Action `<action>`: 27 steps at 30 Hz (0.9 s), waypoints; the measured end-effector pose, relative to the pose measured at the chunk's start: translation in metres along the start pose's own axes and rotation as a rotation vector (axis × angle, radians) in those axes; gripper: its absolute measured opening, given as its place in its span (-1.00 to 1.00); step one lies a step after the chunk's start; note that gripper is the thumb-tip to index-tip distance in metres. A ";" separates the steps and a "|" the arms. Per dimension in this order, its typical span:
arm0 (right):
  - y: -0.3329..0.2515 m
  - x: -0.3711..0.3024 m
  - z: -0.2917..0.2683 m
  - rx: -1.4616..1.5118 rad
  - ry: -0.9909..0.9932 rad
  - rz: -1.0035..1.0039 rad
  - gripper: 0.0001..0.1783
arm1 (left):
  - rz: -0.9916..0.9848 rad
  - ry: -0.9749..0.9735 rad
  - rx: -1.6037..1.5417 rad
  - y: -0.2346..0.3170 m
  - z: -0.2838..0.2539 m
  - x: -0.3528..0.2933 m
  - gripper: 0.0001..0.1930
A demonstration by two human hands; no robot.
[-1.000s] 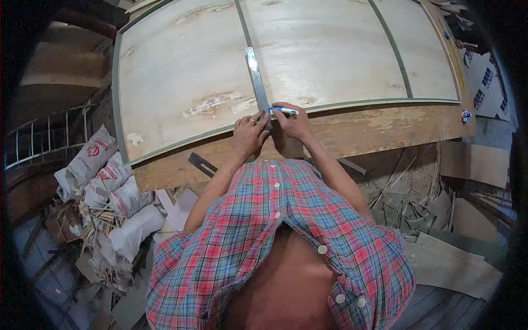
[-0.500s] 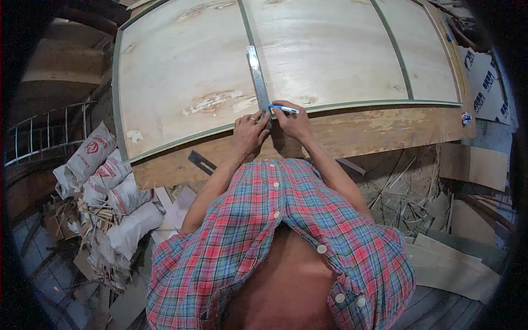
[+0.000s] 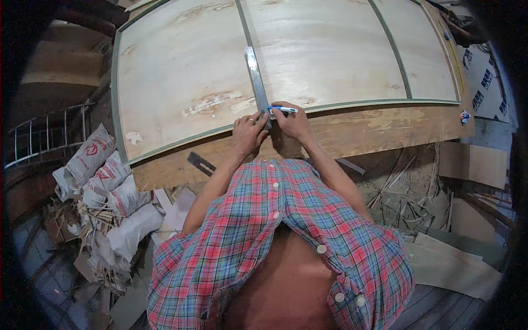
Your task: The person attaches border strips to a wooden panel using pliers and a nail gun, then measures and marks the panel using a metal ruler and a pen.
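A pale plywood panel [image 3: 181, 60] with dark green strips along its edges and across it lies on the wooden workbench [image 3: 363, 127]. Over the panel's near edge rests a metal try square [image 3: 253, 71], its blade pointing away from me beside a cross strip. My left hand [image 3: 248, 131] grips the square near its lower end, which the fingers partly cover. Pinched in my right hand [image 3: 294, 122] is a blue-and-white pen [image 3: 284, 110], held close against the blade's right side near the panel edge. The pen's tip is too small to make out.
A dark slotted metal piece [image 3: 201, 163] sticks out at the bench's front edge, left of me. White sacks [image 3: 127, 195] and wood scraps lie on the floor at left. Offcut boards [image 3: 445, 264] are strewn at right. A small round item [image 3: 465, 117] sits at the bench's right end.
Both hands, the try square and the pen keep practically the same place on the panel. The whole view has shifted very slightly.
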State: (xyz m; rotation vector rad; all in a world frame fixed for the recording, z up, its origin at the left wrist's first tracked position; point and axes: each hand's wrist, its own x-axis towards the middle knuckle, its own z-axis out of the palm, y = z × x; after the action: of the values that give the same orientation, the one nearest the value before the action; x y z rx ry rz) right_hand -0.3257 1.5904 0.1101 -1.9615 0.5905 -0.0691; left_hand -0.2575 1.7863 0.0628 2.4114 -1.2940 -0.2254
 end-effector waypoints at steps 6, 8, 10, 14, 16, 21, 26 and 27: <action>0.006 0.008 0.004 -0.009 0.003 -0.049 -0.69 | 0.001 0.007 0.037 0.000 0.001 -0.001 -0.36; 0.014 0.008 0.006 -0.018 -0.002 -0.115 -0.71 | 0.002 -0.011 0.036 0.000 0.000 0.000 -0.36; 0.021 -0.003 0.008 -0.011 0.014 -0.293 -0.72 | 0.001 -0.025 0.030 0.001 -0.002 0.001 -0.36; 0.025 -0.056 0.001 -0.341 -0.332 0.002 -0.76 | -0.015 -0.026 0.030 0.003 -0.006 0.006 -0.36; 0.019 -0.080 -0.008 -0.124 -0.215 -0.075 -0.77 | -0.007 -0.017 0.023 0.005 -0.006 0.006 -0.36; -0.002 -0.052 -0.028 0.058 0.057 -0.121 -0.75 | -0.008 0.034 0.013 0.007 -0.003 0.001 -0.35; 0.015 -0.039 -0.039 0.235 0.128 -0.076 -0.70 | 0.025 0.120 -0.031 0.007 -0.005 0.001 -0.37; 0.022 -0.043 -0.040 0.342 0.111 0.005 -0.67 | 0.024 0.145 -0.073 0.010 -0.006 -0.001 -0.38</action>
State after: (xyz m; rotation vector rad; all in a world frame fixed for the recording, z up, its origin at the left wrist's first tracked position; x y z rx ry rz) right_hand -0.3840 1.5682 0.1188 -1.6312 0.6126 -0.2602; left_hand -0.2641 1.7839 0.0720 2.3041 -1.2274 -0.0883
